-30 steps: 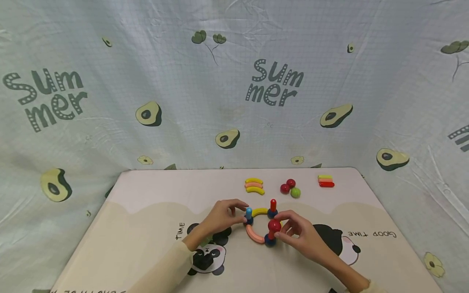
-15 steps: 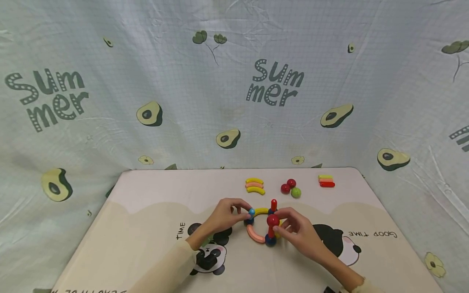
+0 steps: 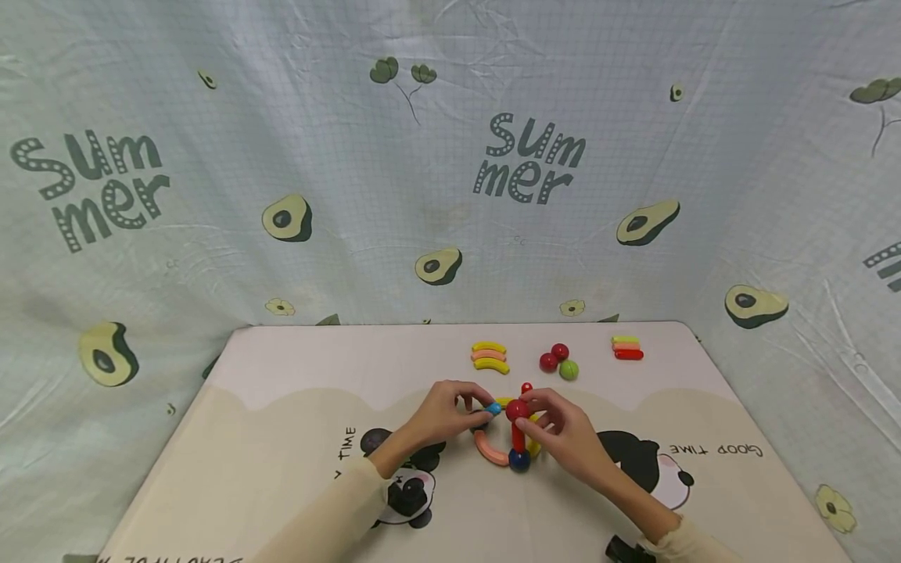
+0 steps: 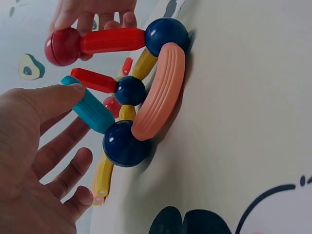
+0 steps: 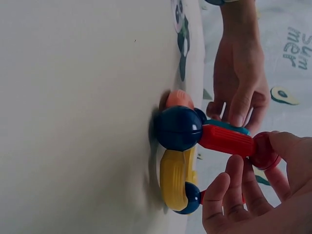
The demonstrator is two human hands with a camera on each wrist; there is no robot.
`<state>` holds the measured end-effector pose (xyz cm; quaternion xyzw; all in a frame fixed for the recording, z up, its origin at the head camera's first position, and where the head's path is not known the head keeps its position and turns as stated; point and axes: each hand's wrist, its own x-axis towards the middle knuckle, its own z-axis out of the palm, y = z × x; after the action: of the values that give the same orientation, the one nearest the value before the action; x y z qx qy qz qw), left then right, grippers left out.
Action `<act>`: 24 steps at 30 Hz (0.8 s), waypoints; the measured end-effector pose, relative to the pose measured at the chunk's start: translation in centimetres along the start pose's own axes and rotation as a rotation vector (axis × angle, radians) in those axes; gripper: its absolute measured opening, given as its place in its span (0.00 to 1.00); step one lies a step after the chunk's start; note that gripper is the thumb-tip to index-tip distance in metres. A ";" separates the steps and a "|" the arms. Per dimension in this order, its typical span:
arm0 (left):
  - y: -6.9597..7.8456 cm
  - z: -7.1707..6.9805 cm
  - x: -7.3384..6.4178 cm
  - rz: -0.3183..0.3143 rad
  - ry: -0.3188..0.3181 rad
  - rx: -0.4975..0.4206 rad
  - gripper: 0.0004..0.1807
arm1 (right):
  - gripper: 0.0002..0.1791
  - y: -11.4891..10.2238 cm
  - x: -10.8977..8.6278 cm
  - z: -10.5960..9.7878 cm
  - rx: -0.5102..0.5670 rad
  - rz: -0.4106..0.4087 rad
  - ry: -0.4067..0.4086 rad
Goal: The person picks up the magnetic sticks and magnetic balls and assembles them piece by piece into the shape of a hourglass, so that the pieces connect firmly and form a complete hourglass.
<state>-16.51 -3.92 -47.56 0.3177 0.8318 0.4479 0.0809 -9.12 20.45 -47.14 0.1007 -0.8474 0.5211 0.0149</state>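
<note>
On the table lies a ring of magnetic building pieces: dark blue balls (image 4: 126,143) joined by a salmon curved rod (image 4: 163,92) and yellow curved rods (image 5: 173,178). My left hand (image 3: 450,412) pinches the light blue rod (image 4: 92,113) near its upper end; it leans inward from the ring's left ball. With thumb and fingertips, my right hand (image 3: 566,434) holds a red ball (image 3: 517,410) on top of a red rod (image 4: 113,41), which rises from the front ball (image 3: 518,460). Another red rod (image 4: 93,80) stands on the back ball (image 4: 129,90), its top free.
Behind the ring lie several curved rods (image 3: 489,357), a cluster of two red balls and a green ball (image 3: 568,370), and short straight rods (image 3: 626,349). A black object (image 3: 625,550) is by my right wrist. A printed curtain (image 3: 352,156) hangs behind the table.
The light blue rod has tipped from upright to the right under my left hand. My right hand has tilted the front red rod and its ball backward and slightly left, bringing both tops closer.
</note>
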 end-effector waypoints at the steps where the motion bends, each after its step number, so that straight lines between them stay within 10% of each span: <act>1: 0.1 0.0 0.0 -0.001 -0.002 0.005 0.09 | 0.19 0.0 0.1 0.0 -0.005 0.004 0.003; 24: 0.6 0.5 0.2 0.045 -0.018 0.011 0.09 | 0.18 -0.4 0.8 0.6 -0.010 0.047 -0.005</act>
<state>-16.15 -3.20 -47.35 0.3410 0.8260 0.4423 0.0766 -9.82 19.61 -46.94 0.0819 -0.8521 0.5169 0.0008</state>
